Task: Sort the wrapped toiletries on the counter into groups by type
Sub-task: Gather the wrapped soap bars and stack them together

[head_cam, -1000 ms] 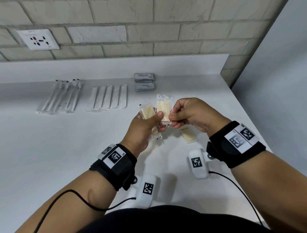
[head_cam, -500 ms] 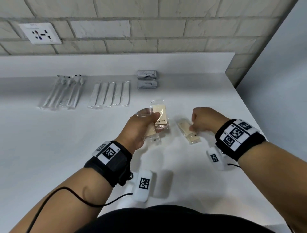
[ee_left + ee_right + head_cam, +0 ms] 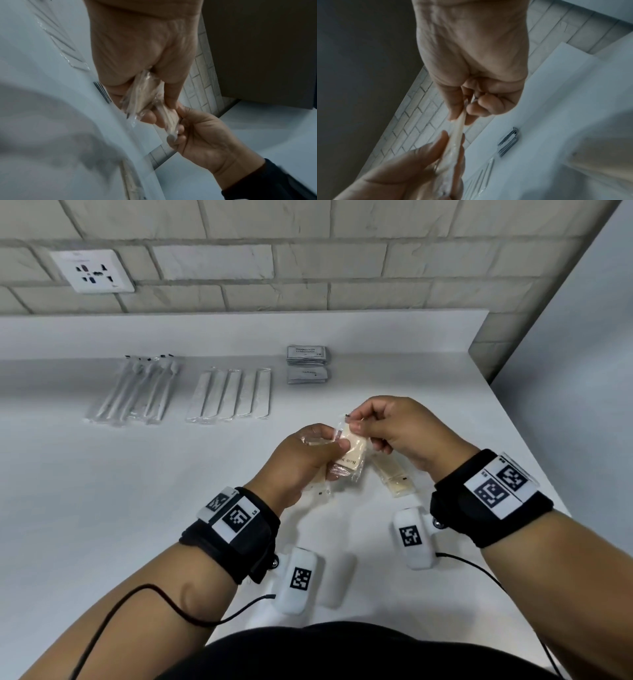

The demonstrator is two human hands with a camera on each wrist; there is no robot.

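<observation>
My left hand (image 3: 308, 453) holds a small stack of clear-wrapped cream soap bars (image 3: 352, 455) above the white counter (image 3: 102, 508), thumb pressed on the top one. My right hand (image 3: 387, 426) pinches the upper edge of a soap packet in that stack between thumb and forefinger. One more wrapped soap (image 3: 394, 477) lies on the counter under the right hand. The left wrist view shows the left hand (image 3: 137, 54) around the packets (image 3: 142, 93). Seen edge-on in the right wrist view, the soap (image 3: 457, 134) runs from the right hand (image 3: 471, 67) into the left hand (image 3: 402, 169).
Wrapped toothbrushes (image 3: 137, 392), wrapped combs (image 3: 233, 395) and two piles of grey sachets (image 3: 306, 364) lie in a row along the back. A socket (image 3: 92, 270) sits on the brick wall. The counter's edge runs diagonally at the right.
The right hand dropped to the soaps on the counter at the right, then came back up to the left hand's stack, now pinching a packet there. The left hand stayed roughly in place.
</observation>
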